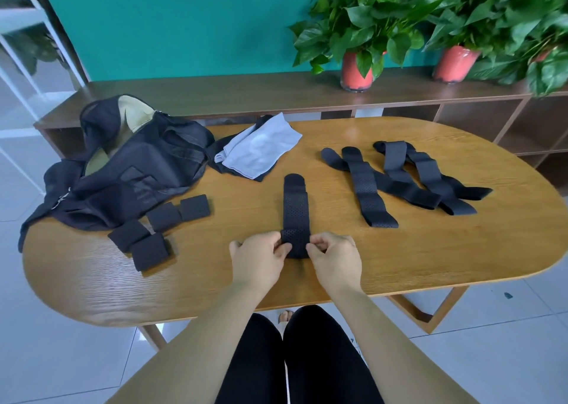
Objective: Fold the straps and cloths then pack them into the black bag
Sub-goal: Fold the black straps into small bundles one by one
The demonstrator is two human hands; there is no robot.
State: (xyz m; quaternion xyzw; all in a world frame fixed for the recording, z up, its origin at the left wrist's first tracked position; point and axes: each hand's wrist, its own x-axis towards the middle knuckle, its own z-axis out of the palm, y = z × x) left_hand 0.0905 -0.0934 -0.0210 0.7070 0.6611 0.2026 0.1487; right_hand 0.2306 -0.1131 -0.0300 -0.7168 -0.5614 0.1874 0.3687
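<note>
A black perforated strap (295, 210) lies lengthwise in the middle of the wooden table (399, 250), its near end folded over. My left hand (259, 259) pinches the left side of that fold and my right hand (333, 257) pinches the right side. Several folded black straps (159, 230) sit in a cluster at the left. Several unfolded straps (405, 177) lie crossed at the right. A light blue cloth (261, 150) rests on a dark cloth (224, 154) at the back. The open black bag (129, 170) slumps at the far left.
A low wooden shelf (246, 90) runs behind the table with two potted plants in red pots (358, 68) on it. A white frame (18, 35) stands at the far left. My legs show below the table's near edge.
</note>
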